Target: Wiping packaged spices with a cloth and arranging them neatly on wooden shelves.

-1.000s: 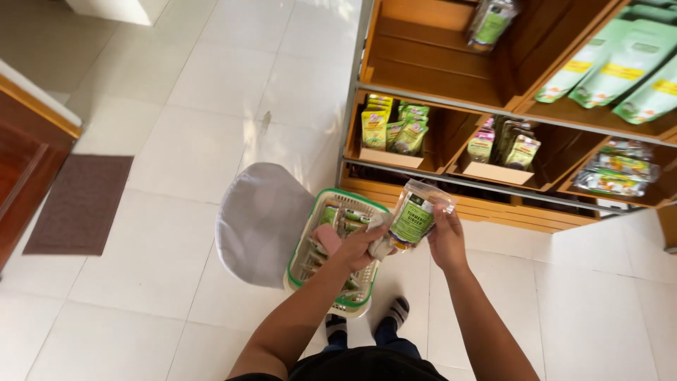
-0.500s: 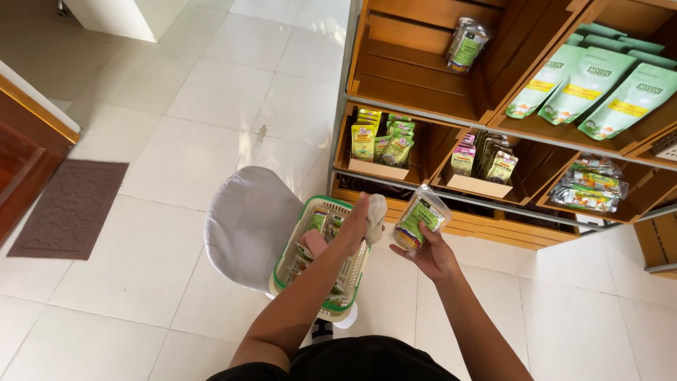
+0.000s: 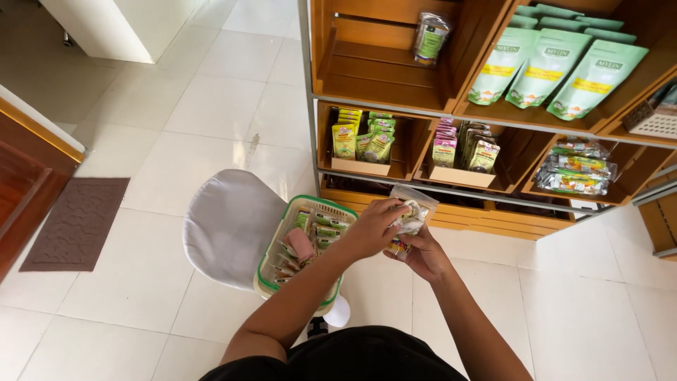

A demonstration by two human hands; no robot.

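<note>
Gripping 1 clear plastic packet [image 3: 411,215] between them, the left hand [image 3: 371,229] curls its fingers over the top while the right hand [image 3: 422,255] cups it from below, just above the green-rimmed basket [image 3: 305,248] on the white chair [image 3: 229,226].

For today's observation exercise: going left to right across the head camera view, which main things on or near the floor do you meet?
Brown doormat → white chair → green-rimmed basket of packets → left hand → clear packet, gripped by both hands → bundled green snack packs on the low shelf.
</note>
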